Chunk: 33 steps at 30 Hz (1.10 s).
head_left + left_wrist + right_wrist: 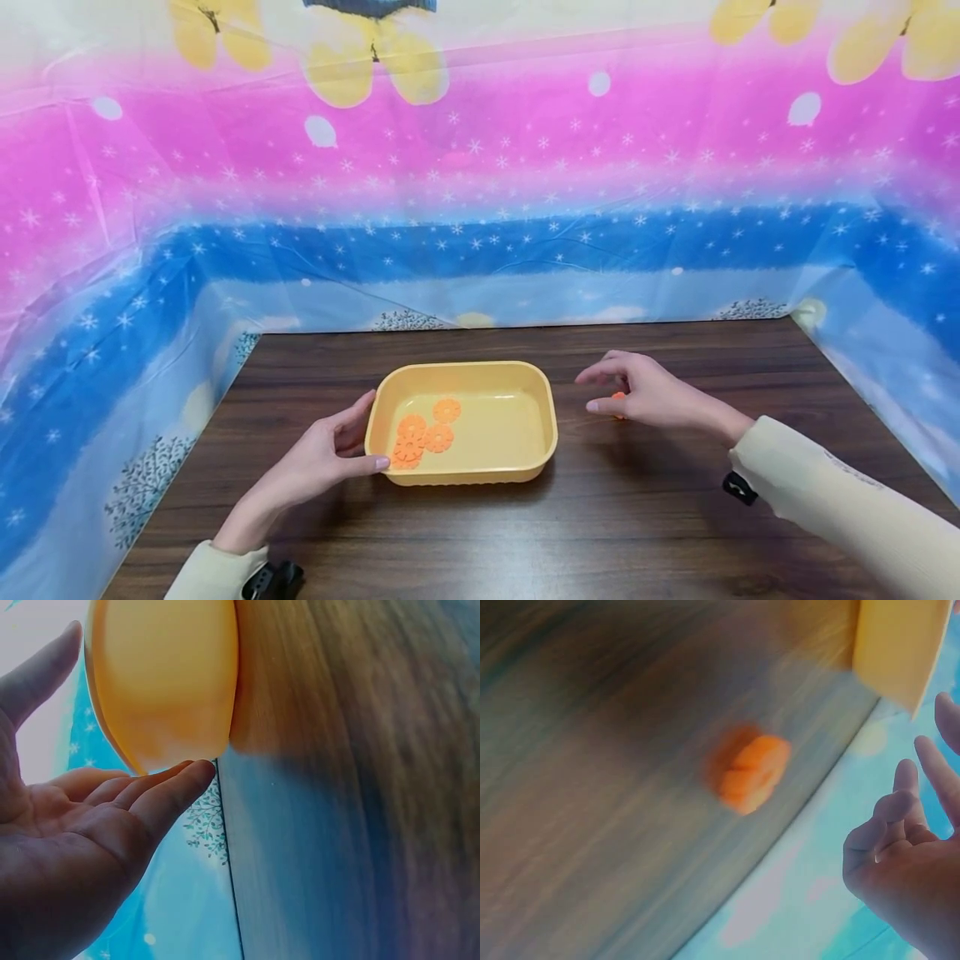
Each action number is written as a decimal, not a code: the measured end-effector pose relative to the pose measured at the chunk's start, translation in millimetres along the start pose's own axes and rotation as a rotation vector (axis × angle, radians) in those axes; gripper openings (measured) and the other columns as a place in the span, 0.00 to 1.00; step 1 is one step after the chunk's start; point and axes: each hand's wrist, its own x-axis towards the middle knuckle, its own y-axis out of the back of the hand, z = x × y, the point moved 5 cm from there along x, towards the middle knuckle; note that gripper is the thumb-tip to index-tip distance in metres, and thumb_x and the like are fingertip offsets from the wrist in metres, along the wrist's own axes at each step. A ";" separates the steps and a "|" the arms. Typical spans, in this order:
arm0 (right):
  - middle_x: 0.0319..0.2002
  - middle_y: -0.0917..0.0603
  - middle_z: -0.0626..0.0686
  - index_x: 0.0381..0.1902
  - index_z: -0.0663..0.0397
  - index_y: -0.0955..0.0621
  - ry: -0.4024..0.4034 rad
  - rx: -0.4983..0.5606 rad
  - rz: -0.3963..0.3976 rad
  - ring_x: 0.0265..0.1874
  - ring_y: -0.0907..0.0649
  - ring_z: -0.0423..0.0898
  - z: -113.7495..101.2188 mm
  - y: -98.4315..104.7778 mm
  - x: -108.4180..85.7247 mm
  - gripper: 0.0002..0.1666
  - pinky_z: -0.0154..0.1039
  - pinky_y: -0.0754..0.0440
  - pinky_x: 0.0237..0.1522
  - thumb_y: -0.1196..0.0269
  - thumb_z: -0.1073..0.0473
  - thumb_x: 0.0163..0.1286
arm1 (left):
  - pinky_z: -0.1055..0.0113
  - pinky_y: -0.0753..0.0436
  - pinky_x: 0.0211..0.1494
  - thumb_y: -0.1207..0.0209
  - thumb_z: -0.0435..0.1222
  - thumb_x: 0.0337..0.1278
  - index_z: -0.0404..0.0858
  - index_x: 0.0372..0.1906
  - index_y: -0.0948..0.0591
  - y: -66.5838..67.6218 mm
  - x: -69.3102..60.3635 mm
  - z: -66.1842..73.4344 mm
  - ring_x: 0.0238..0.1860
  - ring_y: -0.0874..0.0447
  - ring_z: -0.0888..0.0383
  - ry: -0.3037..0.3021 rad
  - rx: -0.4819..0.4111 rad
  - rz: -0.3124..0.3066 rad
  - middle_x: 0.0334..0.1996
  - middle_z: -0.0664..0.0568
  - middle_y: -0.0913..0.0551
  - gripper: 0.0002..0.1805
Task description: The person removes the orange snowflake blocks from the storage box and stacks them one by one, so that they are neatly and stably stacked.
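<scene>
A yellow plastic basin [517,433] stands on the table, with several orange notched plastic discs [438,438] lying at its left end, some overlapping. My left hand [326,450] rests at the basin's left side, thumb by the front corner and fingers along the outer wall. In the left wrist view, the fingers of the left hand [82,832] are nearly straight against the basin [165,682]. To the right of the basin, my right hand [637,387] hovers with fingers spread and nothing held. An orange piece [756,774] lies on the table near it, blurred and partly hidden in the head view.
The dark wood-grain table [480,533] carries the basin and the orange piece. A printed cloth [480,242] with snowflakes and butterflies hangs behind the table and along both sides. Each wrist bears a small black device [738,487].
</scene>
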 end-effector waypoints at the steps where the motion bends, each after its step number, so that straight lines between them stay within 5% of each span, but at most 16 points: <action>1: 0.43 0.19 0.51 0.57 0.40 0.14 0.006 -0.001 -0.003 0.26 0.27 0.48 -5.9 -1.7 2.9 0.20 0.37 0.26 0.26 0.27 0.49 0.69 | 0.56 0.20 0.66 0.27 0.37 0.62 0.33 0.84 0.49 -0.2 0.2 -0.3 0.77 0.38 0.38 -0.002 -0.001 -0.002 0.82 0.36 0.47 0.54; 8: 0.43 0.19 0.50 0.57 0.43 0.13 0.059 -0.005 -0.026 0.26 0.27 0.47 -44.1 -17.0 24.2 0.20 0.36 0.27 0.26 0.26 0.54 0.68 | 0.56 0.19 0.65 0.27 0.36 0.62 0.31 0.83 0.49 -2.2 0.3 1.3 0.76 0.37 0.36 -0.036 -0.008 -0.019 0.82 0.34 0.47 0.55; 17: 0.40 0.20 0.45 0.56 0.42 0.12 0.139 -0.003 -0.073 0.25 0.26 0.47 -81.5 -44.5 52.7 0.18 0.37 0.27 0.29 0.27 0.55 0.68 | 0.57 0.17 0.64 0.26 0.36 0.59 0.31 0.83 0.50 -2.6 0.4 0.6 0.75 0.34 0.36 -0.006 -0.012 -0.021 0.80 0.32 0.43 0.56; 25: 0.46 0.16 0.47 0.56 0.47 0.13 0.183 -0.002 -0.127 0.43 0.21 0.49 -91.8 -77.2 74.9 0.20 0.42 0.25 0.40 0.26 0.57 0.67 | 0.58 0.17 0.64 0.25 0.34 0.59 0.30 0.83 0.49 -3.1 1.1 0.9 0.75 0.35 0.35 -0.011 -0.034 -0.024 0.81 0.33 0.45 0.56; 33: 0.44 0.15 0.56 0.57 0.53 0.13 0.178 -0.029 -0.173 0.43 0.19 0.54 -97.4 -107.1 90.6 0.23 0.40 0.26 0.40 0.25 0.57 0.65 | 0.59 0.18 0.64 0.25 0.35 0.57 0.30 0.83 0.49 -3.4 0.2 0.0 0.76 0.37 0.35 -0.026 -0.065 -0.027 0.81 0.32 0.46 0.57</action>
